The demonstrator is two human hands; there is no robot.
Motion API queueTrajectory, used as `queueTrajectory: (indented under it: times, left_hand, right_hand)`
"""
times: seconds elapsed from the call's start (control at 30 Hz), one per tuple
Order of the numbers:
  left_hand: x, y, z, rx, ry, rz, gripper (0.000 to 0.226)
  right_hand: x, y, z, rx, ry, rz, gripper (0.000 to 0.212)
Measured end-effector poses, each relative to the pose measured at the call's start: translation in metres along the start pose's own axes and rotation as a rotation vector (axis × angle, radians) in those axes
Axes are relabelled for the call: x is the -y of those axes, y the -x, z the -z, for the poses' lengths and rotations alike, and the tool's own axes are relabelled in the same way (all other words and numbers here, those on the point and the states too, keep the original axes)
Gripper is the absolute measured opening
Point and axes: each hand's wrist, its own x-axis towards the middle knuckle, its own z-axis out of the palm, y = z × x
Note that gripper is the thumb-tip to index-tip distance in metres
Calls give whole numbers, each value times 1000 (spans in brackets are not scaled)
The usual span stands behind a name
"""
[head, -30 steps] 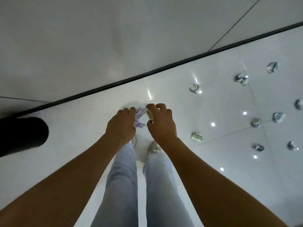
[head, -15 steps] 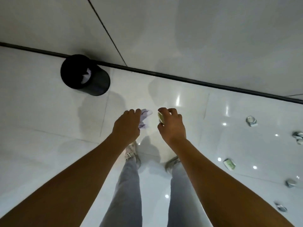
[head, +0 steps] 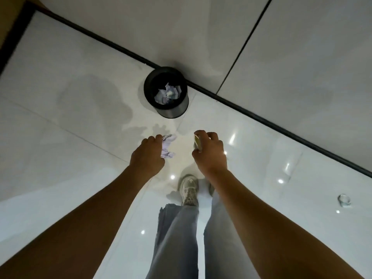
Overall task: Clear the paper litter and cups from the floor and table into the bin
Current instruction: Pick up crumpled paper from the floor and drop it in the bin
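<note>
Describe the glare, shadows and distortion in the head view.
Head view: bright ceiling-light spots glare off the glossy floor; soft shadows of the hands fall short of the bin; the wide angle bends the baseboard and stretches the forearms; the paper in the left hand is sharp, the flat item in the right hand too small to identify.

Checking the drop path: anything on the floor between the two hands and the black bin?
Head view: only bare glossy tile and shadows lie between the left hand holding crumpled paper, the right hand holding a squashed cup, and the bin.
</note>
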Motion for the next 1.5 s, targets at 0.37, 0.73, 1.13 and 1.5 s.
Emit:
queueTrajectory:
  times: [0.37, 0.73, 1.13, 1.5]
  left_hand:
    - [71, -88, 61, -115, 137, 31, 43]
    - [120, -163, 97, -115, 123, 38, 44]
    - [107, -203, 105, 17, -8, -128, 55]
    - [62, -284, 101, 10, -193, -240, 71]
  right_hand:
    - [87, -121, -13, 70, 53, 49, 51]
    - [154, -235, -29, 182, 97, 49, 64]
    - [131, -208, -28, 60, -50, -171, 61]
    - [121, -198, -22, -114, -136, -243, 62]
